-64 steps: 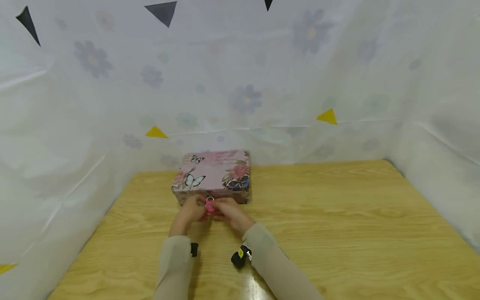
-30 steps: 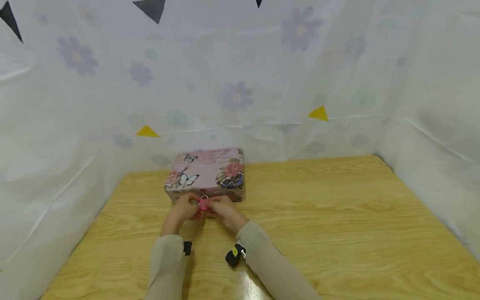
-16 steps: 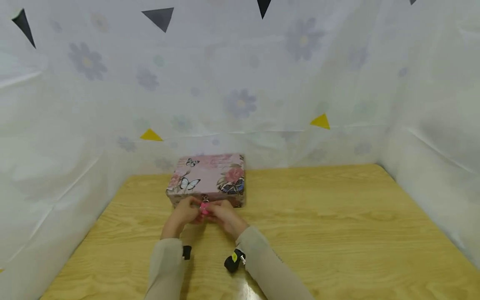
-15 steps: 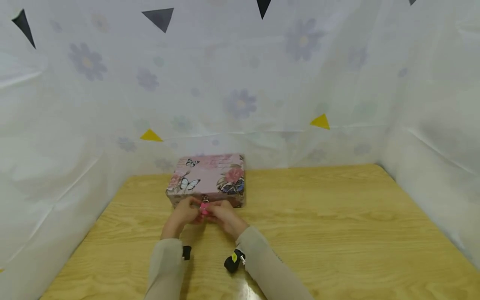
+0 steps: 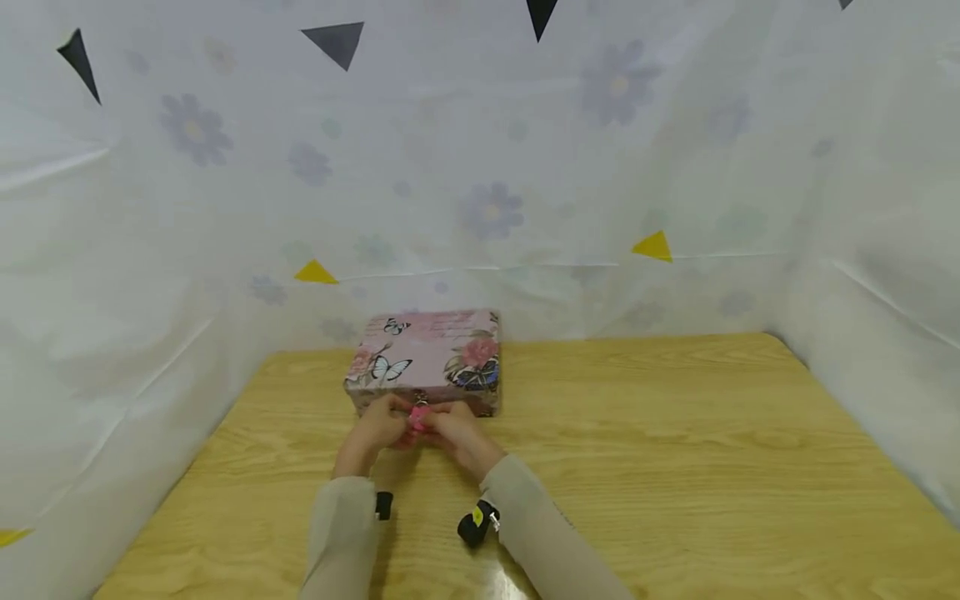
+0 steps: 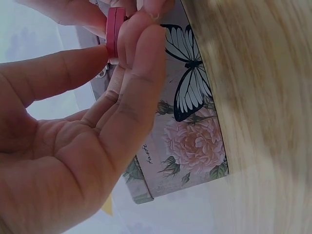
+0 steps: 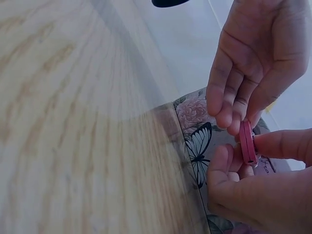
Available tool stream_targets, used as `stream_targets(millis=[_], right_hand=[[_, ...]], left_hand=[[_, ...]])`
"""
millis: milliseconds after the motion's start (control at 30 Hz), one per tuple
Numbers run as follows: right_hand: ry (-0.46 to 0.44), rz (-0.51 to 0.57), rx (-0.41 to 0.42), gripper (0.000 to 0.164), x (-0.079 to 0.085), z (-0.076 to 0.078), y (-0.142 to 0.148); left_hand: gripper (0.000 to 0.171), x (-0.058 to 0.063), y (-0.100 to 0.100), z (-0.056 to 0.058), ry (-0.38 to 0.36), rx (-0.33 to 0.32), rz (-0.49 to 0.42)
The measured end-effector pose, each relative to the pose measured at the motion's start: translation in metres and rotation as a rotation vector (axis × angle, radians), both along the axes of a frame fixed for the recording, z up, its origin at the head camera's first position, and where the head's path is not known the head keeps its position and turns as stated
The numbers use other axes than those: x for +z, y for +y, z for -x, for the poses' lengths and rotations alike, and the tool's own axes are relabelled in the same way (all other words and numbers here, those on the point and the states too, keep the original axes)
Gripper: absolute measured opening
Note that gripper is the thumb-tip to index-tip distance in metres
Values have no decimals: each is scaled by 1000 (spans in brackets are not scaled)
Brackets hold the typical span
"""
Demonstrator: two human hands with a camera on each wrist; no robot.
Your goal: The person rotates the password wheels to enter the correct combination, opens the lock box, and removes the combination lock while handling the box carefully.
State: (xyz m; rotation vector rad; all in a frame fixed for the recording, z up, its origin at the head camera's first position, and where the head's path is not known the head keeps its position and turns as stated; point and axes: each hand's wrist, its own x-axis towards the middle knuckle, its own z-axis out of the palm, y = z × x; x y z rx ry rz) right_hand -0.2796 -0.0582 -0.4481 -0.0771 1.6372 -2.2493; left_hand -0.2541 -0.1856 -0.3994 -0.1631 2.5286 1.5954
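A pink padlock (image 5: pixel 419 418) hangs by its shackle at the clasp on the front of a pink box (image 5: pixel 427 346) printed with butterflies and roses. My left hand (image 5: pixel 381 423) pinches the padlock from the left, its thumb on one edge and fingers behind, as the left wrist view shows with the padlock (image 6: pixel 115 31) seen edge-on. From the other side my right hand (image 5: pixel 461 435) pinches it too; in the right wrist view the thumb presses one face of the padlock (image 7: pixel 247 142). Whether the shackle is locked is hidden by the fingers.
The box stands on a wood-grain table (image 5: pixel 637 467), close to a white flowered curtain (image 5: pixel 555 183) at the back. Curtains also hang at the left and right. A black wrist strap (image 5: pixel 477 523) hangs below the right sleeve.
The head view has shifted slightly. Both hands stay on the padlock, and its shackle shows less than about two seconds ago. The box has not visibly moved.
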Motion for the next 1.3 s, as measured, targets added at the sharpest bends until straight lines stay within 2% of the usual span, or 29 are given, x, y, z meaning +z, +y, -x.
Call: stream_targets(millis=[267,600,967,1300], right_hand=[[-6,-15,12,25,-3,2,14],[-21,-25,20,26,-1,5,21],[16,-63,50,26,0,5,13],[-37,-46,23,24,1,3,4]], left_hand=[[23,-2,8,3,17,-33,-7],[20,-5,15,9,8,-12,2],[22,-4,9,5,-1,18,-7],[20,-1,4,3,-4,23,32]])
